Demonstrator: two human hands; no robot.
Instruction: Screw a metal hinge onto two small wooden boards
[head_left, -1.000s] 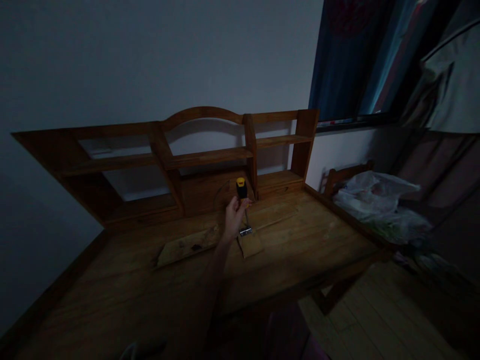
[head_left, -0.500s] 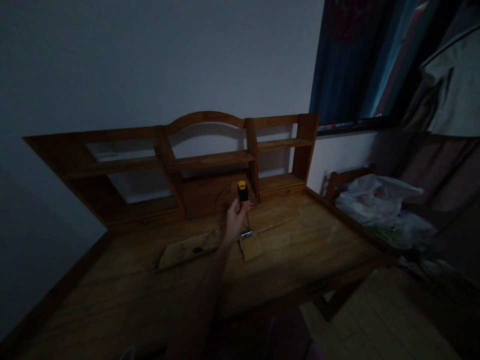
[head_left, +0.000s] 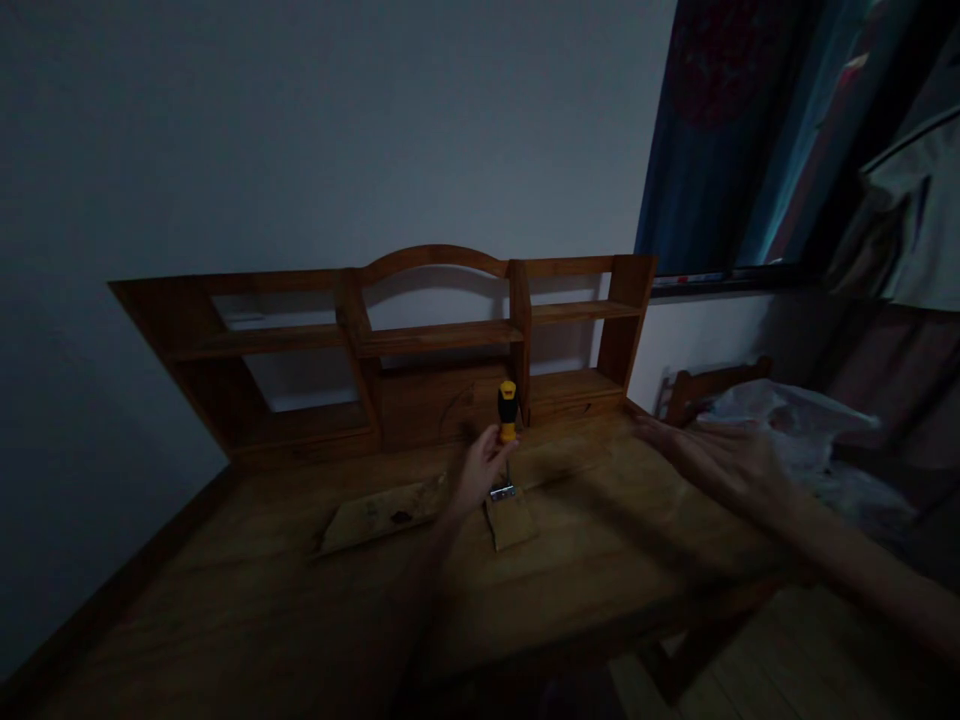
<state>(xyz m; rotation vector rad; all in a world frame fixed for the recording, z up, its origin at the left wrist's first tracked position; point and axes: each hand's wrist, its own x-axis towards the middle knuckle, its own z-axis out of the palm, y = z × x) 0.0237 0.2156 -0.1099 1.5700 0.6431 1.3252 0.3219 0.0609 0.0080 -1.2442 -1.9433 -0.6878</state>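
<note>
Pinched in fingertips of left hand (head_left: 480, 472): yellow-and-black screwdriver (head_left: 508, 405), upright, shaft down toward metal hinge (head_left: 502, 491) at edge of flat piece (head_left: 512, 523). Right hand (head_left: 739, 462): blurred, fingers outstretched, over table (head_left: 592, 575). Behind: shelf unit (head_left: 442, 338).

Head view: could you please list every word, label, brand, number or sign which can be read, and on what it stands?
No text can be read.
Screwdriver in the left hand: no lettering can be made out.
Round red figure at upper right: too dark and blurred to read.
Coloured strip below it: too small to read.
</note>
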